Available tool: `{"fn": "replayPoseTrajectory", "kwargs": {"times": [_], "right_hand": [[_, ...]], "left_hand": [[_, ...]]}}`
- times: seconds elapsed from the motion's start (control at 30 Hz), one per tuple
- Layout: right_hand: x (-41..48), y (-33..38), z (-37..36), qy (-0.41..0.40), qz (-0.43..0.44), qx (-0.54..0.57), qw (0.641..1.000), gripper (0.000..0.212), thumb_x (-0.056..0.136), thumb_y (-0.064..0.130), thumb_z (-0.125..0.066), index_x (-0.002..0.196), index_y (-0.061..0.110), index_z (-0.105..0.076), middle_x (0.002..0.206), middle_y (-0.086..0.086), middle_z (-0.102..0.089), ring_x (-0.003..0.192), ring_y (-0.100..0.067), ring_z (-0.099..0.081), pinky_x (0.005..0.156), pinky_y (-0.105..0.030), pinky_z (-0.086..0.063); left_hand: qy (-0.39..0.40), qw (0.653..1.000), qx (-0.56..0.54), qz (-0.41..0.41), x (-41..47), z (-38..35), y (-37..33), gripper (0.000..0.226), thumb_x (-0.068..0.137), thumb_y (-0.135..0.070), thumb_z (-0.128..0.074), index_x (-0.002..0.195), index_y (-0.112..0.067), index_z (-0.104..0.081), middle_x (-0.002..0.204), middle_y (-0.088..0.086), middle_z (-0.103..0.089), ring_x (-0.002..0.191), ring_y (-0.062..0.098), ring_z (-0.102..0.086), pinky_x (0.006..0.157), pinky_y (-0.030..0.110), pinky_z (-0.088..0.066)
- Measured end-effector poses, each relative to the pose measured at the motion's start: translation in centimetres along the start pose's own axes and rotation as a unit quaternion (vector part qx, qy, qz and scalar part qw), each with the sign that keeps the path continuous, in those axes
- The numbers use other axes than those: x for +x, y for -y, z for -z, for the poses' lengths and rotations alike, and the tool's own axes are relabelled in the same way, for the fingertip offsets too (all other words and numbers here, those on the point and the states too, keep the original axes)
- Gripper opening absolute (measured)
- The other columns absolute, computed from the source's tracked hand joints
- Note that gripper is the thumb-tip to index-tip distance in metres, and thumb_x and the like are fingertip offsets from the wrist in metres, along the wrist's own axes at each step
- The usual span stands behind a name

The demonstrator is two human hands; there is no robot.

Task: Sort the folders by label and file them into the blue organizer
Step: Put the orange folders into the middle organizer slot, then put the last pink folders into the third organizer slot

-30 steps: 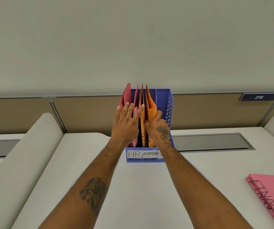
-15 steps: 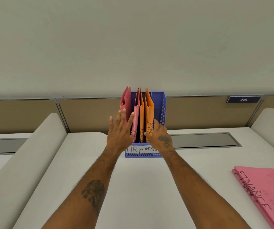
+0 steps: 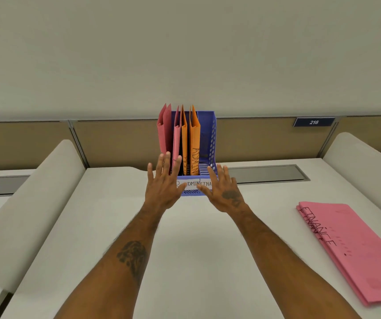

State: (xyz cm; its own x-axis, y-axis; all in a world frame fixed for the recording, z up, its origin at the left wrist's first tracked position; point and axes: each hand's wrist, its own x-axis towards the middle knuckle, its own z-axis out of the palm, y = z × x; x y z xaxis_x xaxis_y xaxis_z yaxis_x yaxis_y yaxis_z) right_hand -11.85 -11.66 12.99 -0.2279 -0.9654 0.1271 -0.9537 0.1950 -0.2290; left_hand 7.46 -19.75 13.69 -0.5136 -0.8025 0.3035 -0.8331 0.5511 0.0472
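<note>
So the blue organizer [image 3: 212, 137] sits at the back of the desk [image 3: 196, 238], up against the partition. The red folders [image 3: 164, 134] and one pink folder [image 3: 177, 141] stand upright on its left side, and the orange folders [image 3: 194, 139] marked ADMIN are in the middle. The right-hand slot looks empty. The labels [image 3: 204, 184] on the front lip are half covered, so I can only read bits of ADMIN and FINA.

Neither hand has a grip on anything. The left hand [image 3: 164, 187] is spread flat in front of the red and pink ones. I can't tell if its fingertips touch them. The right hand [image 3: 224, 192] is spread too, at the organizer's front right corner.

The FINANCE folders [image 3: 350, 247] lie flat in a stack on the desk, well off to the right, so my read is that they're the last batch to file.

If it were me:
- Pick up the whole stack with the right hand along one long edge, thumb on top, so nothing fans out.
- Tap the edges square on the desk first.
- Keep the left hand on the organizer's front or side. It looks like light plastic and could slide back or tip.
- Lower the stack straight down into the right slot, keeping clear of the orange ones next door.
</note>
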Motion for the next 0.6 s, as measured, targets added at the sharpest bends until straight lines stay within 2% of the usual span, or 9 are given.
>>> {"fn": "replayPoseTrajectory", "kwargs": {"times": [0.1, 0.2, 0.4, 0.5, 0.6], "right_hand": [[-1.8, -1.5, -0.1, -0.004, 0.003, -0.014, 1.0, 0.117, 0.06, 0.088, 0.019, 0.155, 0.023, -0.003, 0.163, -0.011, 0.003, 0.15, -0.03, 0.003, 0.118, -0.054, -0.012], [-3.2, -3.4, -0.2, -0.011, -0.006, -0.03, 0.999, 0.12, 0.058, 0.085, 0.027, 0.155, 0.023, -0.005, 0.163, -0.012, -0.003, 0.149, -0.031, -0.002, 0.117, -0.054, -0.014], [-5.9, -9.1, -0.2, -0.002, -0.029, -0.035, 0.999, 0.118, 0.058, 0.086, 0.027, 0.155, 0.027, -0.004, 0.163, -0.012, 0.0, 0.15, -0.031, 0.002, 0.117, -0.055, -0.008], [-7.5, -13.1, 0.3, 0.006, -0.034, -0.041, 0.999, 0.117, 0.059, 0.085, 0.026, 0.155, 0.027, -0.004, 0.163, -0.011, 0.0, 0.15, -0.031, 0.002, 0.117, -0.054, -0.007], [-9.2, -17.6, 1.1, 0.01, -0.032, -0.036, 0.999, 0.1, 0.072, 0.082, 0.009, 0.155, 0.027, -0.005, 0.163, -0.011, 0.0, 0.15, -0.03, 0.003, 0.117, -0.054, -0.006]], "left_hand": [[0.004, 1.0, -0.013, -0.006, -1.1, -0.2, -1.4, 0.084, 0.095, -0.067, -0.029, 0.15, -0.032, 0.025, 0.161, 0.006, 0.026, 0.149, 0.024, 0.025, 0.117, 0.055, 0.011], [0.001, 1.0, -0.018, -0.013, -2.1, -0.6, -3.0, 0.08, 0.092, -0.069, -0.02, 0.151, -0.032, 0.02, 0.163, 0.006, 0.021, 0.15, 0.024, 0.022, 0.118, 0.054, 0.012], [0.024, 1.0, -0.017, 0.001, -3.3, -2.0, -7.5, 0.081, 0.086, -0.074, -0.007, 0.149, -0.033, 0.025, 0.161, 0.004, 0.026, 0.145, 0.022, 0.031, 0.117, 0.052, 0.014], [0.026, 0.999, -0.03, 0.002, -3.5, -2.7, -11.6, 0.079, 0.087, -0.075, -0.007, 0.148, -0.036, 0.026, 0.161, 0.002, 0.027, 0.147, 0.021, 0.028, 0.116, 0.051, 0.016], [0.035, 0.998, -0.044, 0.002, -3.7, -3.7, -16.5, 0.081, 0.087, -0.076, -0.01, 0.151, -0.036, 0.022, 0.161, 0.001, 0.026, 0.148, 0.02, 0.027, 0.114, 0.049, 0.019]]}}
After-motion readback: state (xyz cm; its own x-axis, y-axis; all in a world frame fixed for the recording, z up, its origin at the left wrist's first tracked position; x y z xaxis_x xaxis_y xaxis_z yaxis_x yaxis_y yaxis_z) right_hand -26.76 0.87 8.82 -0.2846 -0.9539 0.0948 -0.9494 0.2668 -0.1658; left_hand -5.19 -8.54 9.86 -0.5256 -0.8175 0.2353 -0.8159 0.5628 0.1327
